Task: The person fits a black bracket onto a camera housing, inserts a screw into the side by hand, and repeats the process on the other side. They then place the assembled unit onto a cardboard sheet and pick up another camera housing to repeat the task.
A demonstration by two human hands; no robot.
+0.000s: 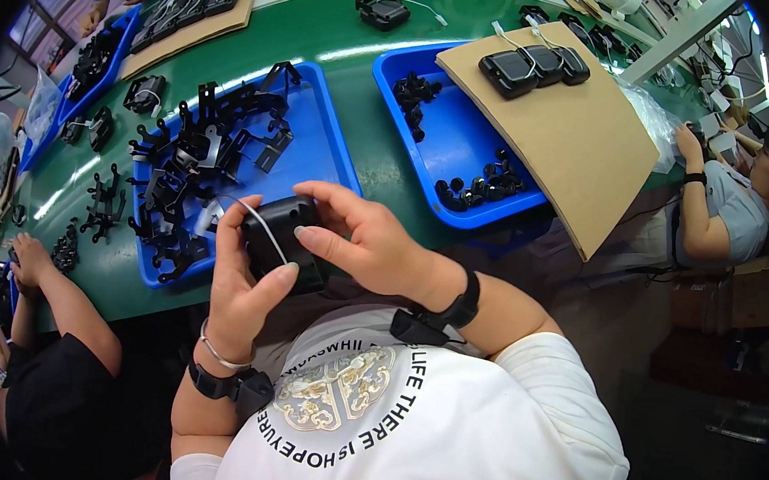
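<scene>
Between my two hands is a black plastic housing (275, 251) with a white cable running across it. My left hand (248, 287) grips its left side, with the thumb on its face. On the other side, my right hand (361, 241) holds the upper right edge, thumb pressed on the surface and fingers behind. The housing sits just over the near edge of a blue tray (344, 159) filled with black plastic brackets (192, 155). Part of the housing is covered by my fingers.
To the right, a second blue tray (460, 217) holds small black parts (490, 183). A cardboard sheet (584, 157) lies over it, carrying several black units (518, 72). Another cabled unit (382, 9) lies on the green table (328, 45). Co-workers sit at left (65, 340) and right (725, 210).
</scene>
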